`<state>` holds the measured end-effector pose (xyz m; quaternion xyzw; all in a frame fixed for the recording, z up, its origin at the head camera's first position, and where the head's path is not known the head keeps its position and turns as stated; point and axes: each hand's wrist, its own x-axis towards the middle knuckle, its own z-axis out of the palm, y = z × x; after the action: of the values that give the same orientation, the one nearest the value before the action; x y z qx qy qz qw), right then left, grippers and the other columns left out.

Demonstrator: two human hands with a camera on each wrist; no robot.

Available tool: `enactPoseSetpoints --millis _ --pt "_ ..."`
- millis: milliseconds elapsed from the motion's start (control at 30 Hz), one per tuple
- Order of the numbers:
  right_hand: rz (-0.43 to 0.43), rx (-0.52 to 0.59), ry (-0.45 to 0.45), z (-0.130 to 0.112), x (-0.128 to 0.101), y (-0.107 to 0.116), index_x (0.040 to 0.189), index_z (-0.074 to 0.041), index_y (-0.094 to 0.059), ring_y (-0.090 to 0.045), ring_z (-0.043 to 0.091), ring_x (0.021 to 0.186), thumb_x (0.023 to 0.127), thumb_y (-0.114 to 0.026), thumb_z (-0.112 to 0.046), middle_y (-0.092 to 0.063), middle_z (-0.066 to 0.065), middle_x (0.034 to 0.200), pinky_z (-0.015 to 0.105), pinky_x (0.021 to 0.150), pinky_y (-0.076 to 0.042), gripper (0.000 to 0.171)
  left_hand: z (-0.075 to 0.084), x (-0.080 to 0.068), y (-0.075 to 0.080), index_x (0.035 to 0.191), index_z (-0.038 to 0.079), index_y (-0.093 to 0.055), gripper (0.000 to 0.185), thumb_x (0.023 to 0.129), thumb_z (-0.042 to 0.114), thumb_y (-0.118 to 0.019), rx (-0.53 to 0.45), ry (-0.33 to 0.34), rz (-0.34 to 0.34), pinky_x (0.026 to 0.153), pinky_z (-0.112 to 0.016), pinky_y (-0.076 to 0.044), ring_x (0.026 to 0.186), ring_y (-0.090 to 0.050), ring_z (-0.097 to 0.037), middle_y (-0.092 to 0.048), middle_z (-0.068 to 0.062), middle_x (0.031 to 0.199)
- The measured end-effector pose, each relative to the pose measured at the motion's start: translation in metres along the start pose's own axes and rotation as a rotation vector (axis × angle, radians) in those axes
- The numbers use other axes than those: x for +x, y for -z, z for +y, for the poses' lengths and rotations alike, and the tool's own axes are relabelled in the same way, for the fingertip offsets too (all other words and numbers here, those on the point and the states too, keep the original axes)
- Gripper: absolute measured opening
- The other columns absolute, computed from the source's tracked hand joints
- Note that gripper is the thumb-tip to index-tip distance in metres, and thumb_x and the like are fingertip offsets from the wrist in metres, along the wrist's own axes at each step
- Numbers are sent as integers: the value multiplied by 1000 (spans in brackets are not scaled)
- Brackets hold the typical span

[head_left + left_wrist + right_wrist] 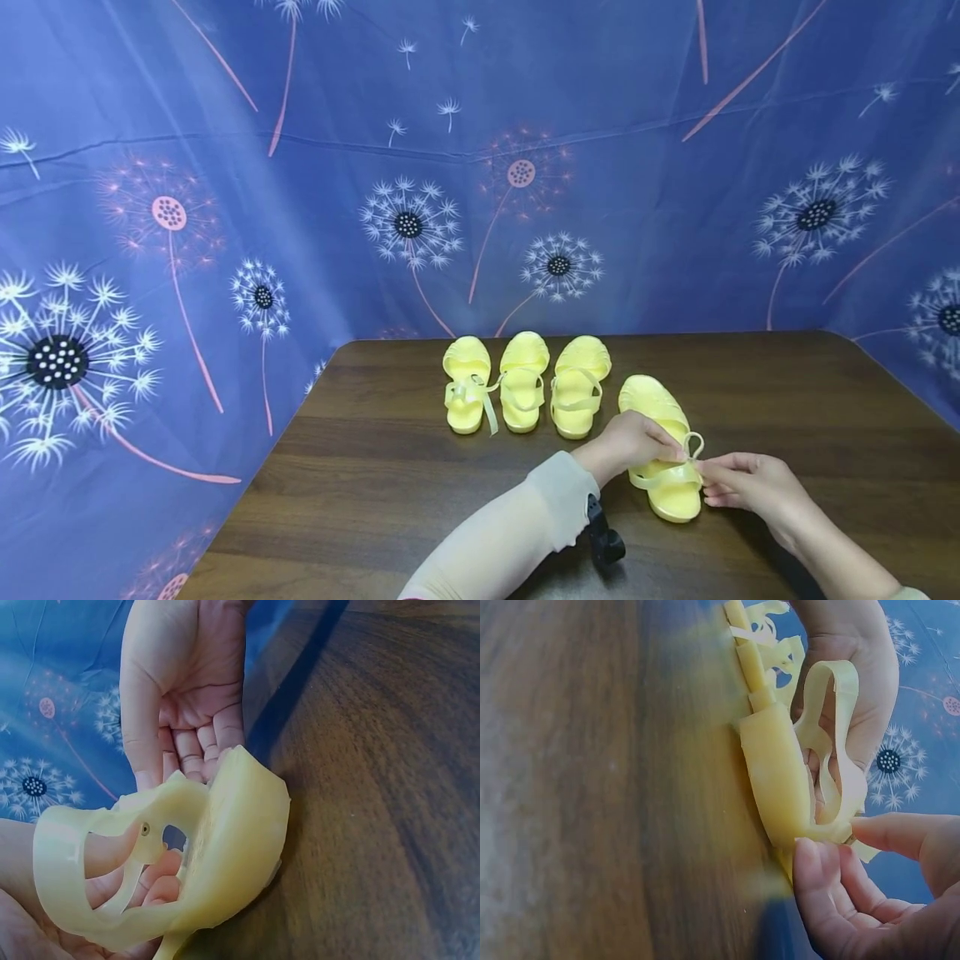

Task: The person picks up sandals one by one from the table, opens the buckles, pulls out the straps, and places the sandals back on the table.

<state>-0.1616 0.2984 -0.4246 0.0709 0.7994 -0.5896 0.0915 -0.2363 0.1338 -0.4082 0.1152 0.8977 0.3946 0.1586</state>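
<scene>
A yellow jelly sandal (660, 408) lies on the dark wooden table (375, 500), right of centre. My left hand (637, 442) reaches in from the left and curls its fingers over the sandal's strap (693, 446). My right hand (742, 483) pinches the strap's end between thumb and forefinger. In the right wrist view the right hand (847, 840) grips the strap by the sole (776, 772), with the left hand (877, 690) behind the looped strap (840, 682). In the left wrist view the left hand (187, 742) touches the sandal (240, 847).
Three more yellow sandals (467, 392) (522, 379) (577, 383) stand side by side at the table's far edge; the leftmost has a loose strap. A blue dandelion-print cloth (225, 208) hangs behind and at both sides. A black camera (603, 537) sits under my left wrist.
</scene>
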Motion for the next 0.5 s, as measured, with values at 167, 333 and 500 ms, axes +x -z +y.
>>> enactPoseSetpoints --millis 167,333,500 --pt "-117 -20 6 3 -2 9 105 11 -64 -69 12 77 97 -58 -19 -69 1 86 27 74 -59 32 1 -1 1 76 21 -79 8 77 28 -82 -16 25 2 66 -17 -46 77 -55 2 -69 16 79" --pt "-147 -18 27 2 -3 11 105 11 -65 -69 10 78 97 -58 -16 -70 0 87 26 75 -58 29 1 -1 1 76 21 -79 9 77 29 -82 -4 26 7 67 -16 -46 78 -55 1 -69 16 80" --pt "-95 -28 -5 -2 -3 10 106 12 -65 -69 10 78 96 -59 -16 -72 0 87 26 74 -58 30 0 0 2 78 22 -79 8 77 30 -82 33 -7 -9 67 -15 -45 77 -54 3 -68 18 78"
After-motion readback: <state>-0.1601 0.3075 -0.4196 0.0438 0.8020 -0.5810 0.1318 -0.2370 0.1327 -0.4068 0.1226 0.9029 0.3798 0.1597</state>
